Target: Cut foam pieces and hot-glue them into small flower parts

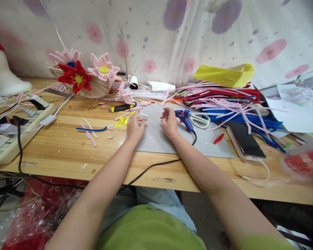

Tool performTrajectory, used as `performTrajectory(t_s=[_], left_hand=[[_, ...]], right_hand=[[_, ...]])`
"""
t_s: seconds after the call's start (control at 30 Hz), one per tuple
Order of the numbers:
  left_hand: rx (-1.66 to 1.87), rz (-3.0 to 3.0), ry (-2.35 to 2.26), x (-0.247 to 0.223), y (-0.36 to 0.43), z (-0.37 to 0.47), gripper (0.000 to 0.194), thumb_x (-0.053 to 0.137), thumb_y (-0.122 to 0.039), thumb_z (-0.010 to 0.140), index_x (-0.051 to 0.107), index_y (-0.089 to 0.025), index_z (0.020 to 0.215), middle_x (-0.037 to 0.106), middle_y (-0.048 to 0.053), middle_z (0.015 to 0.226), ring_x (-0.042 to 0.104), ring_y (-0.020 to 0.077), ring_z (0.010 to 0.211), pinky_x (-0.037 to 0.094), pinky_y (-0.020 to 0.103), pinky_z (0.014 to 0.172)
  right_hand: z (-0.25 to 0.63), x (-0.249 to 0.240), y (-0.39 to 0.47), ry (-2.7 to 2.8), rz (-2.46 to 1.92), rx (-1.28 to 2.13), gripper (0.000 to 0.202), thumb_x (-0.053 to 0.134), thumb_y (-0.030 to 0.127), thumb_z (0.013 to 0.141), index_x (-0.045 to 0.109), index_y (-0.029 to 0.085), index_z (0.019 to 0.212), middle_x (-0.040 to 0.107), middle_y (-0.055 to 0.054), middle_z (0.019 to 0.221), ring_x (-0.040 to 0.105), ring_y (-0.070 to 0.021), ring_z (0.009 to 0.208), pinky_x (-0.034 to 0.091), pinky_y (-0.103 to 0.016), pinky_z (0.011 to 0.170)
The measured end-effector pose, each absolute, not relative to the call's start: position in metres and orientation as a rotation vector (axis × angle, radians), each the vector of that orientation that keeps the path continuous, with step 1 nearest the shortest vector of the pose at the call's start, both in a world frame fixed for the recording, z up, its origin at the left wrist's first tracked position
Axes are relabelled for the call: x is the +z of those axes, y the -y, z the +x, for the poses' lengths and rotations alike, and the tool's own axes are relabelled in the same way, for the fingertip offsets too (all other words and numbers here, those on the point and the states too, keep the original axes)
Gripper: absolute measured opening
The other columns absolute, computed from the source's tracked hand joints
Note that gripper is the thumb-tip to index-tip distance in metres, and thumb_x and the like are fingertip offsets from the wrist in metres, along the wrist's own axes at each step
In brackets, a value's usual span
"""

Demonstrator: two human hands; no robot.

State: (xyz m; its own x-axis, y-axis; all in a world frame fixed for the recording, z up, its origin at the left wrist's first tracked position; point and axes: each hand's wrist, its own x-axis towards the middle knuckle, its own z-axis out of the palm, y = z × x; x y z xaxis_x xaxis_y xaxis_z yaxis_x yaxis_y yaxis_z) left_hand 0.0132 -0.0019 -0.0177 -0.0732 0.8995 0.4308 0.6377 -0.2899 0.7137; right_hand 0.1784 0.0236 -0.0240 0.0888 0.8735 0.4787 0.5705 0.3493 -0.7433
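My left hand point(135, 127) rests at the left part of the grey cutting mat point(156, 144), fingers loosely bent and apart. Facing it, my right hand point(169, 124) is curved with a gap between thumb and fingers. Between them lie a few thin pale pieces point(150, 122), too small to name; I see none clearly held. Just right of my right hand is a blue hot glue gun point(184, 119), with white-handled scissors point(200, 121) beside it. Yellow scraps point(121, 122) lie left of my left hand.
Pipe cleaners point(224, 104) are piled at the back right, near a phone point(246, 140). A fan-shaped holder point(96, 88) with red and pink flowers stands back left. A power strip point(18, 135) sits far left. A black cord point(151, 166) crosses the table's front.
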Motion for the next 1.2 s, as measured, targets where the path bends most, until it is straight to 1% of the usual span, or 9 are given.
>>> performTrajectory(t_s=[0.1, 0.2, 0.37, 0.5, 0.63, 0.77, 0.93, 1.03, 1.2], left_hand=[[1.348, 1.885, -1.710, -0.016, 0.004, 0.011, 0.052, 0.051, -0.021, 0.083, 0.041, -0.016, 0.134, 0.073, 0.005, 0.085, 0.058, 0.0191, 0.110, 0.031, 0.044, 0.106], [1.229, 1.978, -1.711, -0.016, 0.004, 0.013, 0.049, 0.051, -0.021, 0.083, 0.044, -0.016, 0.131, 0.072, 0.003, 0.077, 0.060, 0.0185, 0.104, 0.026, 0.045, 0.110], [1.167, 2.037, -1.766, -0.021, 0.004, 0.017, 0.044, 0.051, -0.018, 0.081, 0.050, -0.018, 0.125, 0.073, 0.003, 0.085, 0.059, 0.0201, 0.104, 0.017, 0.045, 0.113], [1.283, 1.958, -1.816, -0.022, 0.001, 0.012, 0.044, 0.049, -0.014, 0.078, 0.050, -0.019, 0.122, 0.073, 0.003, 0.089, 0.059, 0.0195, 0.105, 0.017, 0.044, 0.113], [1.469, 1.827, -1.876, -0.017, -0.005, -0.003, 0.045, 0.048, -0.011, 0.077, 0.048, -0.019, 0.121, 0.071, 0.004, 0.093, 0.057, 0.0189, 0.109, 0.019, 0.044, 0.111], [1.696, 1.621, -1.981, -0.008, -0.012, -0.030, 0.041, 0.047, -0.012, 0.076, 0.047, -0.018, 0.117, 0.070, 0.005, 0.092, 0.057, 0.0192, 0.106, 0.027, 0.043, 0.106], [1.900, 1.230, -2.162, 0.001, -0.016, -0.061, 0.034, 0.044, -0.008, 0.074, 0.047, -0.020, 0.106, 0.068, 0.001, 0.086, 0.060, 0.0174, 0.099, 0.028, 0.045, 0.103], [1.987, 1.175, -2.134, 0.003, -0.016, -0.067, 0.033, 0.043, -0.006, 0.073, 0.046, -0.020, 0.103, 0.067, 0.000, 0.084, 0.062, 0.0153, 0.095, 0.031, 0.041, 0.101], [2.057, 1.237, -2.069, 0.004, -0.017, -0.072, 0.036, 0.042, -0.004, 0.072, 0.044, -0.021, 0.104, 0.065, -0.001, 0.083, 0.063, 0.0129, 0.090, 0.036, 0.036, 0.098]], right_hand=[[0.179, -0.023, -0.023, 1.678, -1.363, 0.423, 0.056, 0.034, 0.000, 0.066, 0.043, 0.022, 0.117, 0.060, -0.003, 0.094, 0.060, -0.0131, 0.080, 0.048, -0.031, 0.080], [0.181, -0.021, -0.022, 1.811, -1.455, 0.434, 0.055, 0.036, -0.001, 0.069, 0.045, 0.022, 0.118, 0.065, -0.003, 0.094, 0.060, -0.0171, 0.089, 0.047, -0.035, 0.084], [0.178, -0.020, -0.029, 1.969, -1.607, 0.335, 0.046, 0.044, 0.007, 0.078, 0.048, 0.016, 0.122, 0.068, -0.008, 0.101, 0.057, -0.0239, 0.099, 0.043, -0.040, 0.089], [0.176, -0.021, -0.035, 2.030, -1.685, 0.244, 0.040, 0.045, 0.009, 0.081, 0.051, 0.016, 0.120, 0.068, -0.010, 0.096, 0.056, -0.0258, 0.099, 0.042, -0.039, 0.088], [0.177, -0.022, -0.033, 2.039, -1.695, 0.164, 0.035, 0.040, 0.010, 0.082, 0.051, 0.016, 0.115, 0.065, -0.012, 0.098, 0.055, -0.0259, 0.098, 0.041, -0.038, 0.085], [0.176, -0.021, -0.026, 1.978, -1.565, 0.146, 0.034, 0.031, 0.010, 0.084, 0.049, 0.015, 0.113, 0.058, -0.014, 0.108, 0.054, -0.0231, 0.099, 0.041, -0.036, 0.086], [0.163, -0.020, -0.022, 2.044, -1.331, 0.270, 0.033, 0.030, 0.011, 0.082, 0.048, 0.013, 0.110, 0.056, -0.014, 0.107, 0.052, -0.0208, 0.101, 0.040, -0.035, 0.091], [0.146, -0.014, -0.020, 2.103, -1.248, 0.396, 0.031, 0.029, 0.012, 0.081, 0.049, 0.014, 0.105, 0.058, -0.013, 0.102, 0.053, -0.0200, 0.096, 0.041, -0.034, 0.087], [0.105, 0.002, -0.008, 2.293, -1.174, 0.620, 0.032, 0.038, 0.014, 0.078, 0.048, 0.016, 0.108, 0.060, -0.003, 0.081, 0.054, -0.0173, 0.073, 0.043, -0.033, 0.075]])
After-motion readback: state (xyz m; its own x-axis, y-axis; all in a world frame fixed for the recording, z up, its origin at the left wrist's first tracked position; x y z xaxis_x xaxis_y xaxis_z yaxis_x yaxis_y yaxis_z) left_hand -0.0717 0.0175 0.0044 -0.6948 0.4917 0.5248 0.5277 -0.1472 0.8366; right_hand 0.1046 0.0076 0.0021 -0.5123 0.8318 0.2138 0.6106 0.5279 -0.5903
